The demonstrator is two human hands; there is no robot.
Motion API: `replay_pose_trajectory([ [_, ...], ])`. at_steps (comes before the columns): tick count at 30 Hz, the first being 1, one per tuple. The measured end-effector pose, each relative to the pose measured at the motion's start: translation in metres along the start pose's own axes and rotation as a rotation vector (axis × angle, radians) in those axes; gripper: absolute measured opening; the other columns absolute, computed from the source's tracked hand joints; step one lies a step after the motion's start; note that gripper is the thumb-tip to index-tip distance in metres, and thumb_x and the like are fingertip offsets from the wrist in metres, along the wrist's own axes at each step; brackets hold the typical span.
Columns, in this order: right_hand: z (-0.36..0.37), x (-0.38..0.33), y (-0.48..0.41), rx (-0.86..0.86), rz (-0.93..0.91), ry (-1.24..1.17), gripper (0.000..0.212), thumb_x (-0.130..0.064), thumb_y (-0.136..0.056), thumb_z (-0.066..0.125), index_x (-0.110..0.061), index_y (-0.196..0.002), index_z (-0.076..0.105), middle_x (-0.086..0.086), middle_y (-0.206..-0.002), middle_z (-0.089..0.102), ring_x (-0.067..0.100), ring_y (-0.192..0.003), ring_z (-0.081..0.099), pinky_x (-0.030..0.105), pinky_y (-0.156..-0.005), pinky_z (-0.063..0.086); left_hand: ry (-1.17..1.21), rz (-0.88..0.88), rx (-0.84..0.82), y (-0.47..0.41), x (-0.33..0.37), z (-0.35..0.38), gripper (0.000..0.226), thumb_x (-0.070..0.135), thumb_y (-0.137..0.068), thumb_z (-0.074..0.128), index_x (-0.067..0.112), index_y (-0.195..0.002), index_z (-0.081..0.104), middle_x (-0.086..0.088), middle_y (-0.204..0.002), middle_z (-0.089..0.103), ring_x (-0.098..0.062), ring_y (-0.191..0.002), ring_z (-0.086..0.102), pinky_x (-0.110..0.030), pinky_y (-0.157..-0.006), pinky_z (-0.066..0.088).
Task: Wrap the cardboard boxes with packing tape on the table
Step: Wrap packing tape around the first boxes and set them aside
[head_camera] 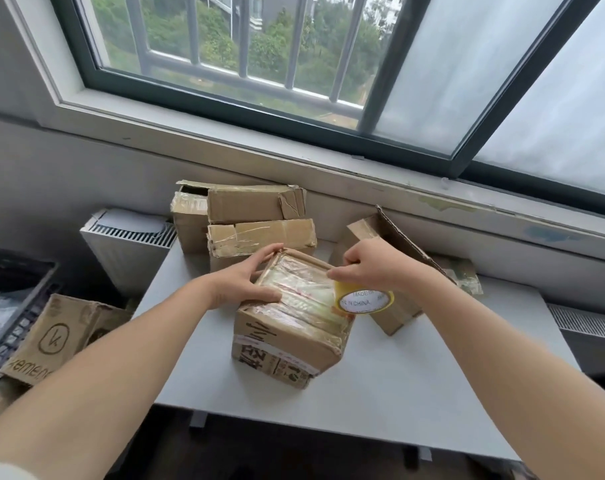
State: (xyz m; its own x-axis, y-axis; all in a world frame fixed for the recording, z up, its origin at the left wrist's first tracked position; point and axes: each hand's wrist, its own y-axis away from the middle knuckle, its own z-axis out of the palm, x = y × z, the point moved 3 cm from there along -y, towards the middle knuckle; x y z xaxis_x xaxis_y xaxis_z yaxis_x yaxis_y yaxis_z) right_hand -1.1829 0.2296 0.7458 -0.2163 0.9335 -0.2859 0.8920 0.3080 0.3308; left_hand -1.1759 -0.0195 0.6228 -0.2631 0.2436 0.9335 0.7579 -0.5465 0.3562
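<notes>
The box in hand [294,327] sits mid-table [415,382], its top already shiny w/ several tape bands. The left hand [245,282] lies on the box's L edge, fingers fairly straight toward the far corner and thumb flat on the top: pressing, not clasping. The right hand [370,268] is curled round the tape roll [363,301], which hangs just off the box's far R edge w/ its label facing the camera. Whether a free tape end is stuck down there can't be told.

The step looks like laying another band across the top. To do it well, the L hand should pin the box so it doesn't skid. The R hand should pull the roll w/ steady tension, low to the cardboard, so the strip lands flat w/o wrinkles. Overlap the neighbouring band, carry the strip over the edge & down the side, then rub it flat.

2 taped boxes [259,237] are stacked behind. 1 open box [391,237] at R seems not yet done.
</notes>
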Motion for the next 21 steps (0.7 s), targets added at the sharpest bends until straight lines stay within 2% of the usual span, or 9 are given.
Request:
replay_pose_trajectory([
  [4, 0.006, 0.003, 0.005, 0.057, 0.025, -0.092, 0.053, -0.052, -0.092, 0.068, -0.016, -0.057, 0.049, -0.001, -0.056, 0.045, 0.015, -0.054, 0.042, 0.032, -0.056, 0.031, -0.006, 0.018, -0.018, 0.001, -0.003, 0.002, 0.107, 0.02, -0.084, 0.086, 0.061, -0.154, 0.017, 0.01, -0.159, 0.035, -0.012, -0.13, 0.058, -0.036, -0.099, 0.057],
  [11, 0.011, 0.004, 0.007, 0.095, 0.06, -0.111, 0.05, -0.053, -0.091, 0.068, -0.018, -0.059, 0.054, -0.004, -0.055, 0.05, 0.012, -0.053, 0.046, 0.03, -0.053, 0.034, 0.033, 0.014, -0.037, -0.003, -0.009, -0.002, 0.116, 0.031, -0.064, 0.099, 0.074, -0.141, 0.025, 0.01, -0.159, 0.036, -0.016, -0.135, 0.054, -0.043, -0.105, 0.054],
  [15, 0.001, -0.002, 0.013, 0.07, 0.044, -0.142, 0.054, -0.058, -0.092, 0.066, -0.011, -0.065, 0.056, 0.0, -0.059, 0.047, 0.014, -0.054, 0.042, 0.03, -0.053, 0.03, 0.06, 0.042, -0.013, -0.002, -0.009, -0.003, 0.109, 0.029, -0.074, 0.093, 0.066, -0.15, 0.023, 0.012, -0.162, 0.031, -0.015, -0.135, 0.055, -0.041, -0.104, 0.054],
  [18, -0.012, -0.008, 0.02, 0.093, 0.018, -0.168, 0.057, -0.06, -0.09, 0.066, -0.008, -0.067, 0.06, -0.002, -0.058, 0.046, 0.009, -0.05, 0.041, 0.029, -0.053, 0.031, 0.088, 0.058, -0.023, -0.004, -0.012, -0.001, 0.106, 0.037, -0.075, 0.091, 0.062, -0.153, 0.023, 0.013, -0.165, 0.028, -0.015, -0.137, 0.054, -0.045, -0.108, 0.051],
  [21, -0.01, -0.011, 0.025, 0.102, 0.004, -0.137, 0.061, -0.064, -0.088, 0.066, -0.005, -0.071, 0.062, -0.001, -0.059, 0.048, 0.011, -0.053, 0.043, 0.03, -0.055, 0.031, 0.149, 0.05, -0.047, -0.003, -0.012, -0.003, 0.101, 0.028, -0.081, 0.088, 0.06, -0.153, 0.025, 0.011, -0.163, 0.032, -0.018, -0.135, 0.056, -0.047, -0.108, 0.051],
])
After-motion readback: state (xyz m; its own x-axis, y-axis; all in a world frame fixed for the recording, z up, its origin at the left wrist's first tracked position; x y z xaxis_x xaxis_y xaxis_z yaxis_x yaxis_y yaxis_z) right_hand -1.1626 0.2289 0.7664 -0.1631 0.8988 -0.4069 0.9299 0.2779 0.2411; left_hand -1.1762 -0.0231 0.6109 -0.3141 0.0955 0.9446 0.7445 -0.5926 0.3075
